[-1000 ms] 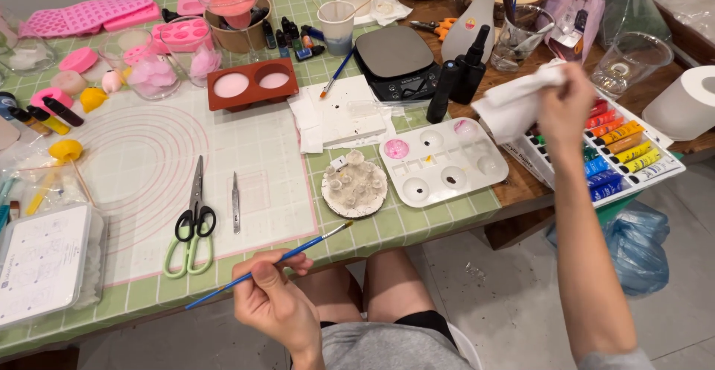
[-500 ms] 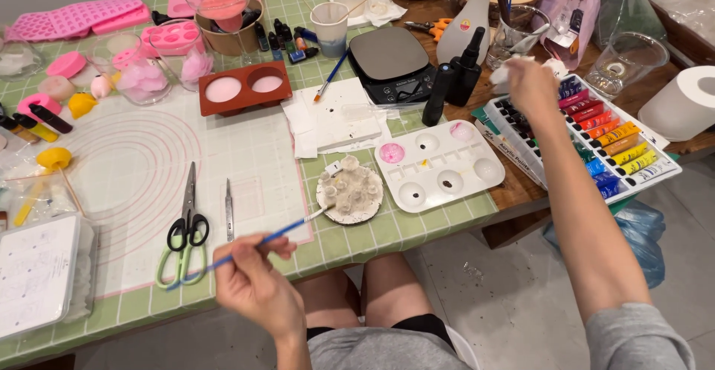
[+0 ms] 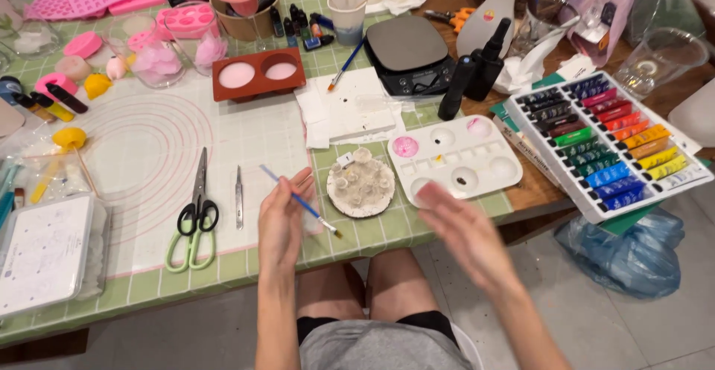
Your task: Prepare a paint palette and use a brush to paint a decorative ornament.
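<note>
In the head view, the left hand (image 3: 283,225) sits low in the centre of the frame, at the near edge of the desk (image 3: 223,277), its fingers closed lightly around a thin blue-handled paintbrush (image 3: 302,202) that slants from upper left down to lower right, bristle tip pointing toward the round white plaster piece (image 3: 363,186) just to its right. The right hand (image 3: 462,228) is lower right of centre, blurred, fingers spread open and holding nothing, hovering in front of the desk edge just below the white mixing palette (image 3: 456,159), which shows a pink well and a few dark specks. To the right of the palette lies an open box of paint tubes (image 3: 611,141) running through reds, yellows, greens and blues. Left of the brush hand, on the pale mat with pink circles (image 3: 149,154), rest green-handled scissors (image 3: 194,217) and a slim metal tool (image 3: 238,197), side by side. A red-brown two-cavity mould (image 3: 258,74) sits above them, a digital scale (image 3: 410,53) at upper centre.
</note>
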